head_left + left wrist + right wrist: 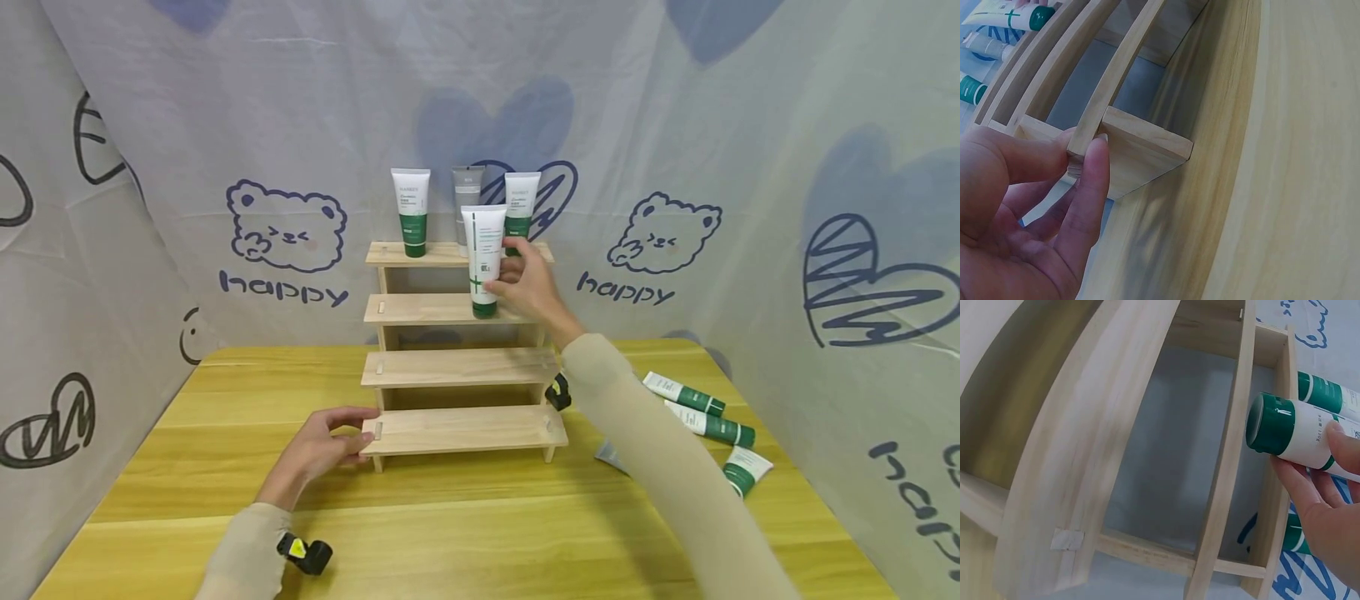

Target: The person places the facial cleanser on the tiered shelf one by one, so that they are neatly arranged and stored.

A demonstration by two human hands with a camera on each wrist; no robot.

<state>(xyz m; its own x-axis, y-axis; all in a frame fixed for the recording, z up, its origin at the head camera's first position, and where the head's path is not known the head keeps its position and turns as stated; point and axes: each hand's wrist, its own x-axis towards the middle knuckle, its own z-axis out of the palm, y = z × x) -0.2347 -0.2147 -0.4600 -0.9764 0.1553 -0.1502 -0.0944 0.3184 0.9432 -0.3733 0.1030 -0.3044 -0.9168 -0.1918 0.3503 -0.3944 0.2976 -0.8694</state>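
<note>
A stepped wooden display rack stands on the table. My left hand pinches the left end of its lowest board between thumb and finger, as the left wrist view shows closely. My right hand holds a white squeeze tube with a green cap, cap down, at the second board from the top. In the right wrist view the thumb lies on the tube's side, near the green cap. Whether the cap touches the board cannot be told. Behind it, a white-and-green tube, a grey tube and another white-and-green tube stand on the top board.
Several more tubes lie at the right of the table, among them a white-and-green tube and a grey one partly behind my right sleeve. A printed cloth hangs behind and beside the yellowish wooden table.
</note>
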